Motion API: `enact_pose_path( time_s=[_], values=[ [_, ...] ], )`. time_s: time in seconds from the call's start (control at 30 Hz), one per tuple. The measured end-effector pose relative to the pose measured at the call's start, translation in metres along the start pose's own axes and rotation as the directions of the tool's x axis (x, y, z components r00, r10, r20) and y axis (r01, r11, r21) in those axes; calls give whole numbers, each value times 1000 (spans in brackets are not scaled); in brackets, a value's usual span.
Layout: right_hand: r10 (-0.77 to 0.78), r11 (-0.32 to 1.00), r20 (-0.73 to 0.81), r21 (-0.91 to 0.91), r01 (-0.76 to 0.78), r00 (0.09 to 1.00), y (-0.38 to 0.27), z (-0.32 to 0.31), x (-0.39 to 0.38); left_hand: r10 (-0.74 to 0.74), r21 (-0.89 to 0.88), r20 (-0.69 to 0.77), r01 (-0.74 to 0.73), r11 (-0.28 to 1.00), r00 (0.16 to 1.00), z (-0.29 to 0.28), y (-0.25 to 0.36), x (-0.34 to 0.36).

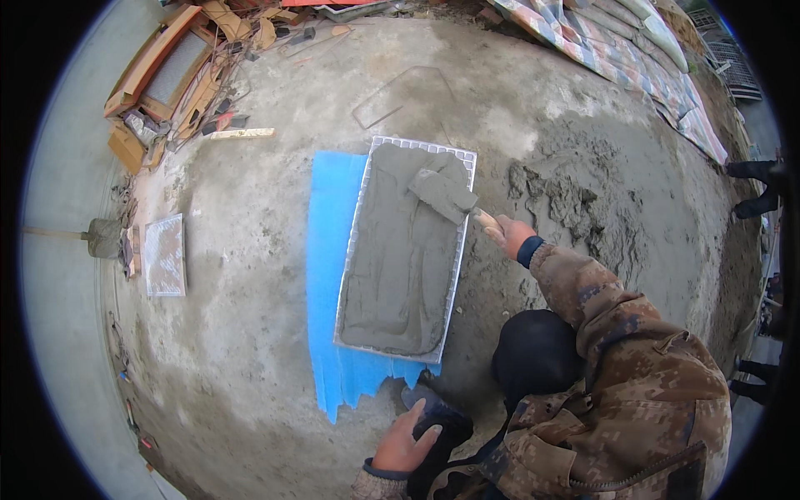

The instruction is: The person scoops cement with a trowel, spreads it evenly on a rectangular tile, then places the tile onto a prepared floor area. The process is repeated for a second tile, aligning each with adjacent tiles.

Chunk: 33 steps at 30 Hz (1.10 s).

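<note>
A white rectangular tray (pixel 352 267) with a ribbed rim is filled with wet grey mortar (pixel 392 267). My right hand (pixel 513 236) is closed around the wooden handle of a trowel (pixel 442 197). The trowel's blade, coated in mortar, lies on the mortar near the tray's far right corner. Streaks and ridges mark the mortar's surface. Beneath the tray, a torn blue sheet (pixel 323 250) sticks out on the left and at the near end. Below that end, my left hand (pixel 403 443) rests by my dark shoe (pixel 433 408), its thumb and fingers apart, holding nothing.
Wet mortar (pixel 583 196) is spread on the ground to the right. A clear flat panel (pixel 166 255) and a mortar-caked tool (pixel 103 238) lie left. Broken wood (pixel 200 92) is heaped far left; a checked tarp (pixel 600 46) lies far right. Other people's legs (pixel 755 190) show at the right edge.
</note>
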State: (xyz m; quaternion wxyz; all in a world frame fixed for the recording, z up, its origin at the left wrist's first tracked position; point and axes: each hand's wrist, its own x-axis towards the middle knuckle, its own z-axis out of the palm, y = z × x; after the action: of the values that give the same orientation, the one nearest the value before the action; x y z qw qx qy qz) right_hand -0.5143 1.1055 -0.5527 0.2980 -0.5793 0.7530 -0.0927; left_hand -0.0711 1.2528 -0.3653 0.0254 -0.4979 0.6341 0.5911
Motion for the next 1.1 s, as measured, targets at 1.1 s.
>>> enact_pose_path(
  time_s=[1.1],
  values=[
    [-151, 975, 115, -147, 167, 982, -39, 33, 57, -79, -12, 3, 79, 997, 997, -1, -3, -4]
  ],
)
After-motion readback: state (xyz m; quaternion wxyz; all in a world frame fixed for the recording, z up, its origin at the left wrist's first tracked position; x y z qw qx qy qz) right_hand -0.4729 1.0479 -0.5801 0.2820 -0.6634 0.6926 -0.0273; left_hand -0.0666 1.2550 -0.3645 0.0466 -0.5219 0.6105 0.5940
